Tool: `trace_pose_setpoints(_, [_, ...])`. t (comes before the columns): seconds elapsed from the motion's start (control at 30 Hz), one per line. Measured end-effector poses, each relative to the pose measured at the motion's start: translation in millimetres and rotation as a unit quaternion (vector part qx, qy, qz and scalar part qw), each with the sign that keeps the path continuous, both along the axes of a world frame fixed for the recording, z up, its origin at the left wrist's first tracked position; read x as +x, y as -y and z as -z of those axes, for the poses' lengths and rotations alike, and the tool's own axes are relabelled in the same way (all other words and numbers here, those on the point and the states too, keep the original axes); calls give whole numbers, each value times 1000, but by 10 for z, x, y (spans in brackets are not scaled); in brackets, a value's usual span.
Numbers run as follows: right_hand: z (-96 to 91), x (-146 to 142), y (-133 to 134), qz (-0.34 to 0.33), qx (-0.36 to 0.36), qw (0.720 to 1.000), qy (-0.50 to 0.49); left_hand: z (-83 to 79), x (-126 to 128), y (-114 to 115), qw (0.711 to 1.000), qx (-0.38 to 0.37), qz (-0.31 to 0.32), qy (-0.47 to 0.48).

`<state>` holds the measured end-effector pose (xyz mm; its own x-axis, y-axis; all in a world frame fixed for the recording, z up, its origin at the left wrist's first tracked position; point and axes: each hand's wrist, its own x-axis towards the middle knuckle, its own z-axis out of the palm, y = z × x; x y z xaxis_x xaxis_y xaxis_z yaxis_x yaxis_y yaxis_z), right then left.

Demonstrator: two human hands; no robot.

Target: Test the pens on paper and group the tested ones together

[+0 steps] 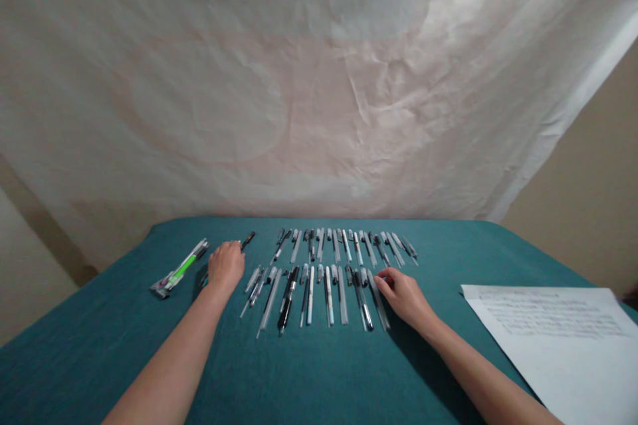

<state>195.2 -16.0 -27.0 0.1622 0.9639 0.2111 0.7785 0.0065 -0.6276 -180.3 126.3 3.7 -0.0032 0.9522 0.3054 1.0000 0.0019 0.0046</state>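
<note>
On the left of the table, my left hand [227,268] is curled palm down, its fingertips hidden. A black pen [248,240] lies just beyond its knuckles, and a dark piece shows by its near side; what the fingers hold is hidden. My right hand [403,292] rests at the right end of the near row, thumb and finger closed at the upper part of a clear pen barrel [381,309]. Along that row lie caps, clear barrels, thin refills and a thick black pen [286,309]. A similar far row includes a white pen barrel [347,247].
Left of my left hand lies a clear packet [162,287] with pens and a bright green strip [183,268]. A sheet of paper with lines of writing [558,319] lies at the right. Teal cloth [319,378] covers the table; a pale sheet [319,113] hangs behind.
</note>
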Motion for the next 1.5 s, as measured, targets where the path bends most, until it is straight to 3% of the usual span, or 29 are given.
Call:
trace_pose_setpoints(0.2, [24,-23,42,3,42,997,-60,-10,-12,30,1000,-7,-9,19])
trace_pose_setpoints(0.4, [71,-10,17,15,59,993,-99,-47,-7,43,994,-21,-8,103])
trace_pose_setpoints(0.53, [73,-3,3,34,71,987,-139,-192,94,37,979,-31,28,199])
trace_pose_setpoints(0.63, [33,-8,11,49,94,979,-174,-362,332,115,949,-59,90,296])
trace_pose_setpoints(0.77, [-43,-14,40,54,125,963,-232,-521,876,483,872,-140,202,424])
trace_pose_setpoints(0.9, [-104,-29,67,36,115,931,-345,-465,1468,1016,775,-248,288,504])
trace_pose_setpoints(0.97, [-141,-40,77,9,90,898,-430,-371,1706,1239,606,-368,288,643])
trace_pose_setpoints(1.0, [-163,-44,83,-7,75,878,-473,-319,1803,1329,540,-411,276,681])
trace_pose_setpoints(1.07, [-209,-46,94,-38,45,839,-541,-215,1956,1467,456,-467,253,714])
trace_pose_setpoints(1.13, [-244,-37,105,-60,23,814,-577,-125,2060,1561,417,-484,220,737])
trace_pose_setpoints(1.23, [-258,-11,116,-76,17,806,-587,-31,2151,1650,387,-483,191,762])
trace_pose_setpoints(1.5, [-238,-40,145,-106,-3,861,-497,-56,2252,1717,353,-456,169,799])
